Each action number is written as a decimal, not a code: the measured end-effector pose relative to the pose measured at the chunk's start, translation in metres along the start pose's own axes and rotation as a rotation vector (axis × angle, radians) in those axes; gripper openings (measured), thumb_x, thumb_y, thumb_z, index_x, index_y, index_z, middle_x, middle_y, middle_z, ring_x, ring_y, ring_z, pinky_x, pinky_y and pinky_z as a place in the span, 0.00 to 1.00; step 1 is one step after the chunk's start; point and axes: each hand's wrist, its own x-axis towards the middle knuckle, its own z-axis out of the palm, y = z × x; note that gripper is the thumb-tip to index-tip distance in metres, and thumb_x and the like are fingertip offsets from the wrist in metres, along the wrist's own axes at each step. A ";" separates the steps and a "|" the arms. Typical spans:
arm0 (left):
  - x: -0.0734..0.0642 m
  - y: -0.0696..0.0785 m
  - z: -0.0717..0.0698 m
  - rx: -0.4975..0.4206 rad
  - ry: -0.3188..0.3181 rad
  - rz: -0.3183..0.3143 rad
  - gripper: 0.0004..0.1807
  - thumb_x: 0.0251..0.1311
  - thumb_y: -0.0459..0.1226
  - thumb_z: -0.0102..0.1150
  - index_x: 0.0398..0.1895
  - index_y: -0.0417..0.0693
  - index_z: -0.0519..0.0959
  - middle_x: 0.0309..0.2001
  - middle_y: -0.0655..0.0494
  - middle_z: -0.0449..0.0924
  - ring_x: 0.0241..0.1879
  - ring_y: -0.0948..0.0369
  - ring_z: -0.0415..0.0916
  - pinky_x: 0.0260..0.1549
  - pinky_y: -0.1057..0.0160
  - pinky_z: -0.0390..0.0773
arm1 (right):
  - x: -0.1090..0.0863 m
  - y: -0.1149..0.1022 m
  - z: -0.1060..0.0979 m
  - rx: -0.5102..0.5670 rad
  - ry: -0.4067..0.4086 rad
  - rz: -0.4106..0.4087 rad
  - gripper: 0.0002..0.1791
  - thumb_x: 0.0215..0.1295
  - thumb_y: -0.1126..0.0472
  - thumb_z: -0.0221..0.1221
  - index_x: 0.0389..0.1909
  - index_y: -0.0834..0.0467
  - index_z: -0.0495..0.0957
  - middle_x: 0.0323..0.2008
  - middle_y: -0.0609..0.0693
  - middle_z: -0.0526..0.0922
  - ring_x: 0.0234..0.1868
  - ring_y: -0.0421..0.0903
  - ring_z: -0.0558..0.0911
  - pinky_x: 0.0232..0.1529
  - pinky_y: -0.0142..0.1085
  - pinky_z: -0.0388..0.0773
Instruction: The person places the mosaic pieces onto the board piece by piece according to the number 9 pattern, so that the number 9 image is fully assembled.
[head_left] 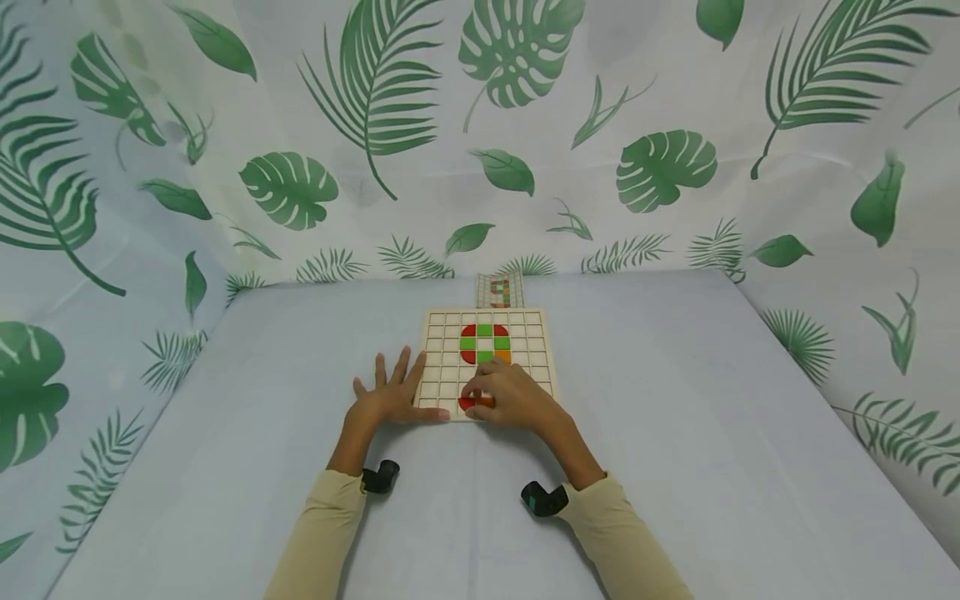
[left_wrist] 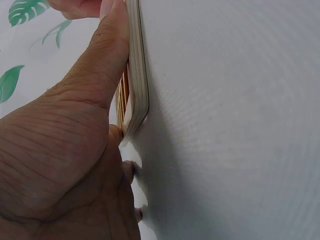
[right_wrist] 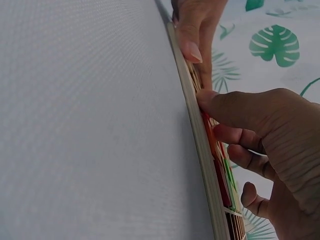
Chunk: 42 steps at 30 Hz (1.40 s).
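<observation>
A wooden grid board (head_left: 442,375) lies flat on the table, holding a ring of red rounded-corner tiles (head_left: 468,357), green square tiles (head_left: 485,330) and an orange tile (head_left: 502,357). My left hand (head_left: 386,402) lies at the board's left side with fingers spread; its thumb rests on the front left corner. Over the board's front rows, my right hand (head_left: 517,396) pinches a red tile (head_left: 466,405) between thumb and curled fingers. Beside that tile, an orange-brown piece shows partly beneath the hand. The right wrist view shows the thumb (right_wrist: 207,99) at the board's front edge.
A small pattern card (head_left: 487,290) with a printed coloured grid stands or lies just behind the board. The table (head_left: 675,417) is covered in pale cloth, and a leaf-print curtain (head_left: 420,167) rises at the back and sides. Each wrist wears a black camera (head_left: 543,498).
</observation>
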 end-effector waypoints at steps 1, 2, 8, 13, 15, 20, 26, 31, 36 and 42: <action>0.000 0.000 0.000 0.001 0.001 -0.001 0.63 0.50 0.70 0.58 0.80 0.58 0.35 0.80 0.49 0.25 0.75 0.36 0.18 0.62 0.22 0.34 | 0.000 0.000 0.000 0.001 0.004 -0.001 0.11 0.59 0.51 0.67 0.40 0.51 0.87 0.37 0.44 0.84 0.40 0.40 0.76 0.39 0.34 0.74; 0.000 0.000 0.000 0.002 0.002 -0.001 0.63 0.50 0.70 0.59 0.80 0.58 0.35 0.80 0.49 0.25 0.75 0.36 0.18 0.62 0.22 0.34 | 0.000 0.000 0.000 0.002 0.008 -0.002 0.11 0.59 0.51 0.67 0.40 0.51 0.87 0.38 0.44 0.84 0.40 0.40 0.77 0.39 0.34 0.74; -0.001 0.002 -0.001 0.004 -0.002 -0.005 0.62 0.51 0.70 0.59 0.80 0.58 0.35 0.80 0.49 0.25 0.75 0.36 0.18 0.63 0.22 0.34 | -0.001 0.001 -0.002 0.012 0.008 0.012 0.11 0.59 0.50 0.67 0.39 0.51 0.87 0.36 0.43 0.84 0.40 0.40 0.76 0.38 0.34 0.73; -0.002 0.003 -0.001 -0.001 -0.007 -0.009 0.62 0.51 0.69 0.59 0.80 0.57 0.35 0.80 0.48 0.25 0.75 0.37 0.18 0.63 0.23 0.34 | -0.005 0.004 -0.006 0.045 0.014 0.027 0.10 0.58 0.51 0.68 0.38 0.50 0.87 0.34 0.42 0.82 0.39 0.40 0.75 0.36 0.34 0.70; -0.002 0.003 -0.001 -0.001 -0.006 -0.011 0.62 0.52 0.69 0.59 0.80 0.57 0.36 0.80 0.48 0.25 0.75 0.37 0.18 0.63 0.23 0.34 | -0.007 0.007 -0.007 0.060 0.017 0.037 0.10 0.57 0.51 0.68 0.38 0.50 0.86 0.34 0.42 0.82 0.40 0.40 0.75 0.38 0.35 0.71; -0.002 0.004 0.000 0.004 0.000 -0.017 0.62 0.52 0.69 0.59 0.80 0.57 0.36 0.80 0.48 0.26 0.75 0.37 0.19 0.63 0.23 0.35 | -0.010 0.013 -0.011 0.072 0.029 0.062 0.12 0.57 0.50 0.68 0.39 0.51 0.86 0.38 0.44 0.84 0.47 0.44 0.76 0.45 0.41 0.75; -0.002 0.004 -0.001 0.004 0.002 -0.018 0.62 0.51 0.68 0.59 0.80 0.57 0.36 0.80 0.48 0.26 0.75 0.37 0.19 0.63 0.23 0.35 | -0.016 0.023 -0.017 0.070 0.033 0.122 0.14 0.58 0.49 0.68 0.41 0.52 0.87 0.41 0.46 0.84 0.47 0.45 0.77 0.50 0.43 0.76; -0.002 0.004 0.000 0.011 -0.004 -0.034 0.62 0.51 0.69 0.59 0.80 0.58 0.35 0.80 0.49 0.25 0.76 0.37 0.19 0.64 0.24 0.35 | -0.023 0.033 -0.024 0.089 0.053 0.169 0.15 0.58 0.51 0.67 0.43 0.53 0.86 0.39 0.45 0.84 0.45 0.45 0.76 0.47 0.44 0.76; -0.002 0.005 0.000 0.011 -0.009 -0.035 0.62 0.51 0.69 0.59 0.80 0.58 0.35 0.80 0.49 0.25 0.76 0.37 0.19 0.64 0.23 0.35 | -0.031 0.044 -0.031 0.110 0.069 0.244 0.13 0.62 0.52 0.65 0.44 0.53 0.86 0.38 0.46 0.83 0.47 0.46 0.76 0.49 0.45 0.76; -0.003 0.006 -0.003 0.004 -0.024 -0.030 0.62 0.52 0.68 0.58 0.80 0.57 0.35 0.79 0.49 0.24 0.75 0.37 0.18 0.63 0.23 0.34 | -0.038 0.055 -0.035 0.098 0.142 0.318 0.10 0.64 0.55 0.64 0.42 0.55 0.85 0.38 0.48 0.82 0.45 0.48 0.76 0.46 0.45 0.76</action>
